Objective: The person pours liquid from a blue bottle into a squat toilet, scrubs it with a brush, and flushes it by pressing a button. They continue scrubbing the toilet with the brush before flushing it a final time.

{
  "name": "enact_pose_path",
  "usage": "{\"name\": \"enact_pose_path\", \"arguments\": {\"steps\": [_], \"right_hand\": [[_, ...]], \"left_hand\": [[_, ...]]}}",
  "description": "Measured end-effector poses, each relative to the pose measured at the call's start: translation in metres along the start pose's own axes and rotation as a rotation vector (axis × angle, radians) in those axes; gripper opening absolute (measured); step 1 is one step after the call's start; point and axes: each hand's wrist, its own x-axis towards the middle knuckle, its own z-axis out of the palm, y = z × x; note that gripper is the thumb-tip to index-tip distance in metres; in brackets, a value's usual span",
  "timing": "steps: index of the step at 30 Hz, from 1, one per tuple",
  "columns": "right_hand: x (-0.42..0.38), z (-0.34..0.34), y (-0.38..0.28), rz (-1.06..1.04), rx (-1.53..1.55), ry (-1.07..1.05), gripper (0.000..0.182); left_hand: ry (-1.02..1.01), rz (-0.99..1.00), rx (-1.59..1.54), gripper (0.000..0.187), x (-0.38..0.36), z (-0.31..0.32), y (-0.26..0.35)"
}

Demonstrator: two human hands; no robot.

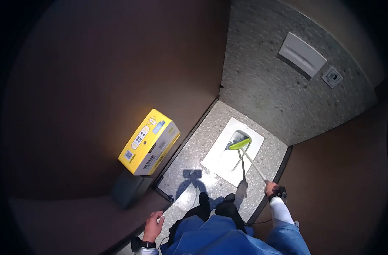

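My right hand [271,189] is closed around the pale handle of a brush [240,144] with a green head. The brush head lies over the basin of a white squat toilet [217,160], which is set in the speckled floor. My left hand [153,226] hangs at the lower left, fingers apart and holding nothing, near the brown partition. Both wrists carry dark bands.
A yellow and white dispenser box [138,142] juts from the left partition above a dark grey bin [130,189]. A white panel [302,55] and a small sign [332,77] are on the stone wall. My feet stand below the toilet.
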Motion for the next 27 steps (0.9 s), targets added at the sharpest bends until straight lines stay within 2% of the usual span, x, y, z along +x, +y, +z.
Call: {"name": "enact_pose_path", "arguments": {"steps": [1, 3, 4, 5, 6, 7, 8, 9, 10, 14, 18, 24, 25, 26, 27], "right_hand": [[-0.008, 0.005, 0.012, -0.041, -0.062, -0.001, 0.032], [-0.055, -0.035, 0.030, -0.196, -0.121, 0.003, 0.028], [-0.069, -0.038, 0.050, -0.302, -0.087, 0.066, 0.028], [-0.089, -0.053, 0.053, -0.232, -0.112, 0.029, 0.027], [-0.100, -0.054, 0.071, -0.296, -0.117, 0.082, 0.022], [-0.092, -0.022, 0.098, -0.181, -0.360, 0.111, 0.022], [-0.023, 0.066, 0.203, -0.379, -0.513, 0.191, 0.020], [-0.043, 0.031, 0.185, -0.253, -0.489, 0.117, 0.020], [-0.054, -0.007, 0.159, -0.228, -0.500, 0.081, 0.019], [-0.023, -0.096, 0.124, -0.401, -0.615, 0.082, 0.019], [0.042, -0.153, 0.098, -0.537, -0.800, 0.141, 0.020], [0.195, -0.179, 0.093, -0.536, -1.004, 0.164, 0.022], [0.223, -0.172, 0.098, -0.530, -0.995, 0.145, 0.022], [0.269, -0.150, 0.120, -0.546, -0.844, 0.061, 0.022], [0.281, -0.158, 0.121, -0.546, -0.827, 0.043, 0.022]], "left_hand": [[0.020, -0.009, -0.025, 0.025, -0.001, -0.001, -0.001], [0.045, 0.023, -0.034, 0.025, 0.002, 0.007, -0.016], [0.060, 0.047, -0.020, 0.025, -0.001, 0.011, -0.026], [0.107, 0.007, -0.046, 0.025, -0.007, 0.013, -0.030], [0.108, 0.010, -0.045, 0.025, -0.008, 0.015, -0.028], [0.110, 0.013, -0.045, 0.025, -0.010, 0.017, -0.025], [0.096, -0.017, -0.074, 0.025, -0.012, 0.019, -0.021], [0.144, -0.045, -0.102, 0.025, -0.013, 0.023, -0.019], [0.149, -0.033, -0.122, 0.025, -0.015, 0.027, -0.016], [0.198, -0.060, -0.170, 0.025, -0.027, 0.050, -0.007], [0.302, -0.080, -0.193, 0.025, -0.032, 0.082, 0.010], [0.249, -0.257, -0.128, 0.023, -0.030, 0.143, 0.068], [0.234, -0.283, -0.110, 0.022, -0.028, 0.157, 0.083], [0.255, -0.260, -0.123, 0.022, -0.025, 0.180, 0.088], [0.215, -0.282, -0.195, 0.023, -0.019, 0.193, 0.108]]}}
